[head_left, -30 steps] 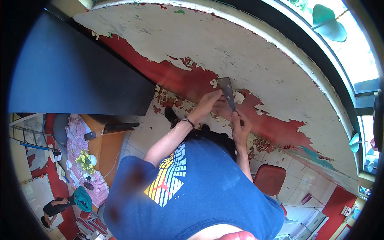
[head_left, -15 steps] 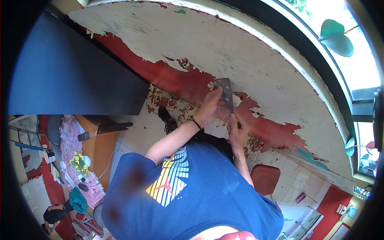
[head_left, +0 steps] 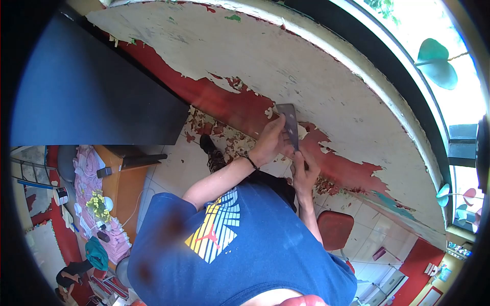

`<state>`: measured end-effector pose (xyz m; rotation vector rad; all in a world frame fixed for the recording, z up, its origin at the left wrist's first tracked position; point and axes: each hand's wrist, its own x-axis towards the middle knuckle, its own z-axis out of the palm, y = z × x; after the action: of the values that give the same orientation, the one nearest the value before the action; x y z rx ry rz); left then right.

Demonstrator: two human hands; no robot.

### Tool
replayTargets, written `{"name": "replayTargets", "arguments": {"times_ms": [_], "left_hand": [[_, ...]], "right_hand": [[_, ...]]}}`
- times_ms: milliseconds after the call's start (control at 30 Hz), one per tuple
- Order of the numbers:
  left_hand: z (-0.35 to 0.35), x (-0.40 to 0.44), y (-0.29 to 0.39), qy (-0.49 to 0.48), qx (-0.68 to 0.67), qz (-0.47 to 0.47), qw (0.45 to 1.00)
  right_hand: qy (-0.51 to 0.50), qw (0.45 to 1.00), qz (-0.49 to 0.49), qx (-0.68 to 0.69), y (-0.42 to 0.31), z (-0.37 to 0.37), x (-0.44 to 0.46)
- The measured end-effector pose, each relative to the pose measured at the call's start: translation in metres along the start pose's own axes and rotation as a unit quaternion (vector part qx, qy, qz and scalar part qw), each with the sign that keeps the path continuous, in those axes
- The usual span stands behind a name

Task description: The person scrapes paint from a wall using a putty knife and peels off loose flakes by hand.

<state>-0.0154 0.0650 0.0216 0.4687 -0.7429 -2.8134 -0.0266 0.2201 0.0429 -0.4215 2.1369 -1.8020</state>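
Note:
A metal scraper (head_left: 290, 122) with a wide blade lies against the wall, its broad end at the torn edge of the pale paint (head_left: 326, 92). My right hand (head_left: 305, 171) is closed around its narrow handle end. On the blade's left side, my left hand (head_left: 269, 140), with a dark band at the wrist, grips the blade with the thumb near its broad end; some of its fingers are hard to make out. Red surface (head_left: 219, 99) shows where the pale layer is gone.
Paint flakes (head_left: 232, 143) litter the tiled floor beside my shoe (head_left: 206, 144). A large dark panel (head_left: 97, 97) stands at left, above a wooden desk (head_left: 125, 183) with pink cloth. A red chair (head_left: 335, 229) is at right. Another person (head_left: 71, 274) is at lower left. Windows border the right.
The view has shifted slightly, moving the desk and chair a little left in the picture. Both hands stay on the scraper, and my left thumb now lies against the blade.

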Motion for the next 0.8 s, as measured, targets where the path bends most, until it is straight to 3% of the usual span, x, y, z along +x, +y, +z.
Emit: {"name": "replayTargets", "arguments": {"times_ms": [67,133,167,233,300,433,633,800], "left_hand": [[-0.012,0.003,0.000,0.031,-0.027,0.012,0.999],[-0.036,0.012,0.017,-0.062,-0.025,0.089,0.994],[-0.039,0.012,0.017,-0.061,-0.023,0.095,0.993],[-0.036,0.005,0.012,-0.048,0.029,-0.025,0.998],[-0.021,-0.001,0.000,-0.049,0.019,-0.048,0.997],[-0.019,0.003,-0.007,-0.062,0.059,-0.081,0.993],[-0.026,0.005,-0.003,-0.050,0.091,-0.067,0.992],[-0.030,0.006,-0.001,-0.047,0.074,-0.077,0.993]], "right_hand": [[-0.007,0.999,-0.029,-0.018,-0.001,0.022,0.014],[-0.020,0.997,-0.061,-0.040,-0.002,0.023,0.018],[-0.026,0.996,-0.064,-0.050,-0.006,0.021,0.017],[-0.035,0.995,-0.070,-0.057,-0.002,0.011,0.013],[-0.035,0.988,-0.103,-0.107,0.012,-0.014,0.006],[-0.022,0.999,0.003,-0.025,0.015,-0.024,0.000],[-0.040,0.995,0.059,0.064,0.025,-0.012,-0.004],[-0.061,0.996,0.049,0.041,0.016,-0.008,0.004]]}}
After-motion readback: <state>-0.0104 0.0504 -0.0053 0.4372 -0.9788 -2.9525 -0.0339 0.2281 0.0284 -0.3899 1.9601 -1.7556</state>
